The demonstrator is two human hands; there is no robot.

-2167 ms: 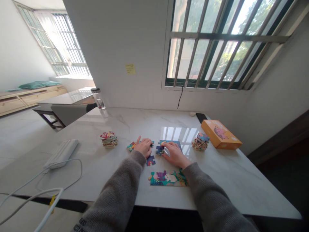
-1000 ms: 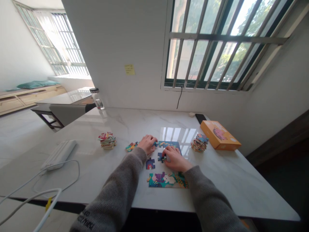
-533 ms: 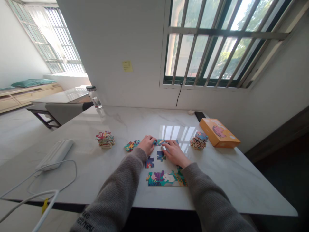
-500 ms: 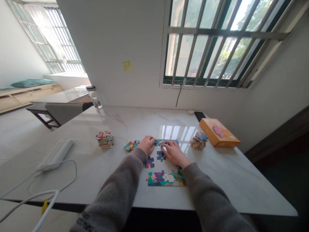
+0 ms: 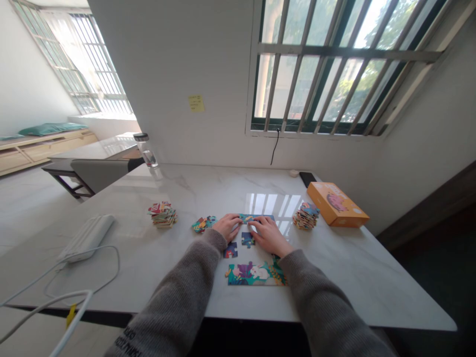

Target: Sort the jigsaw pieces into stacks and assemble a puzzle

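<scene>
A joined strip of jigsaw puzzle pieces (image 5: 246,218) lies on the table, partly covered by my fingers. My left hand (image 5: 226,228) grips its left end, thumb and fingers bent around the edge. From the other side my right hand (image 5: 270,236) holds the strip with curved fingertips. Between my wrists are two loose pieces, a blue one (image 5: 247,240) and a blue-and-red one (image 5: 231,251). Nearer me lies a joined puzzle section with a white rabbit (image 5: 259,273), its right end hidden by my right sleeve. A small heap of loose pieces (image 5: 203,224) sits left of my left hand.
Stacks of puzzle pieces stand at the left (image 5: 162,215) and right (image 5: 306,216). An orange box (image 5: 336,206) and a dark phone (image 5: 307,179) lie at the right. A bottle (image 5: 147,151) stands far left, near a white power strip (image 5: 87,238) with cables.
My left hand has shifted slightly right along the strip, its fingers now closer to my right hand. The right hand has barely moved.
</scene>
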